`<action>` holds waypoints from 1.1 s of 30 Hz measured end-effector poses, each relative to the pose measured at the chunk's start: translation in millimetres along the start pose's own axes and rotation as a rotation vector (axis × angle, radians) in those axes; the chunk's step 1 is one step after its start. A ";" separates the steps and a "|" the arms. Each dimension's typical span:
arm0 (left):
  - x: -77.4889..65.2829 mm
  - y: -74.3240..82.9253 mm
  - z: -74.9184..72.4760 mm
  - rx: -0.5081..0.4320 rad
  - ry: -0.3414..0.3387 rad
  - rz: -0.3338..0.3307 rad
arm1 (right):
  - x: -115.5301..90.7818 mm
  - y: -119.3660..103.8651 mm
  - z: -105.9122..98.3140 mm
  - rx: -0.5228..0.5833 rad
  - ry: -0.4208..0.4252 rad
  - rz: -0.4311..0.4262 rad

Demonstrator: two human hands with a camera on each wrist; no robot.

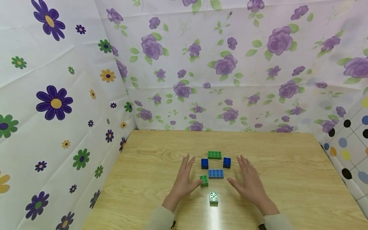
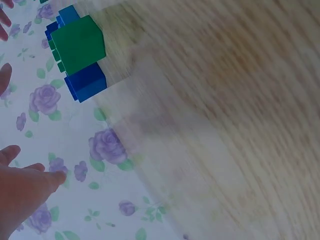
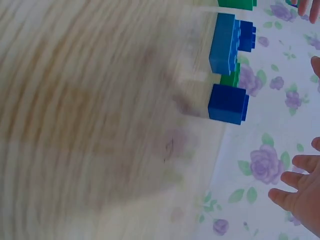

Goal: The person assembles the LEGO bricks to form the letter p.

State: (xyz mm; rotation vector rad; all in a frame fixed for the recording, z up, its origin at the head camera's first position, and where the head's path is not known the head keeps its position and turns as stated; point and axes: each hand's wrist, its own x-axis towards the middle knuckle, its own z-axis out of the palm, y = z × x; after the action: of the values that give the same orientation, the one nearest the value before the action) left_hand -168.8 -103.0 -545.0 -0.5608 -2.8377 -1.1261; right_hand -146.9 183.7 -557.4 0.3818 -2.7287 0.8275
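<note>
6 bricks [image 1: 215, 174] lie on a wooden table [image 1: 143, 172] before floral cloth [image 1: 207, 73], left hand [image 1: 182, 182] and right hand [image 1: 251, 184] with fingers extended.

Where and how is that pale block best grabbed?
Probably pinch the pale block by its left and right walls, the right hand coming down from above and from the right. It is box-shaped, stands studs up and touches no other block; the small green block lies beyond it, to the left.

Floral cloth [image 1: 244, 68] behind wooden table [image 1: 296, 179]
</note>
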 end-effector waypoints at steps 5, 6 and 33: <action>-0.8 0.5 3.6 -0.091 -0.029 -0.035 | -2.2 -2.4 8.0 0.051 -0.013 -0.006; -0.9 0.1 4.4 -0.107 -0.030 -0.039 | -2.5 -2.9 9.2 0.067 -0.015 -0.008; -5.8 -13.4 30.2 -0.465 -0.073 -0.087 | -15.9 -18.6 39.7 0.609 -0.356 0.085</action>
State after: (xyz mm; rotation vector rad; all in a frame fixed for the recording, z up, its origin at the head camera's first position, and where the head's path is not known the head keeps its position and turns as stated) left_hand -165.1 -93.6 -577.0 -0.5059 -2.6774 -1.8353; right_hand -133.0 148.9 -585.1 0.5790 -2.7539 1.7700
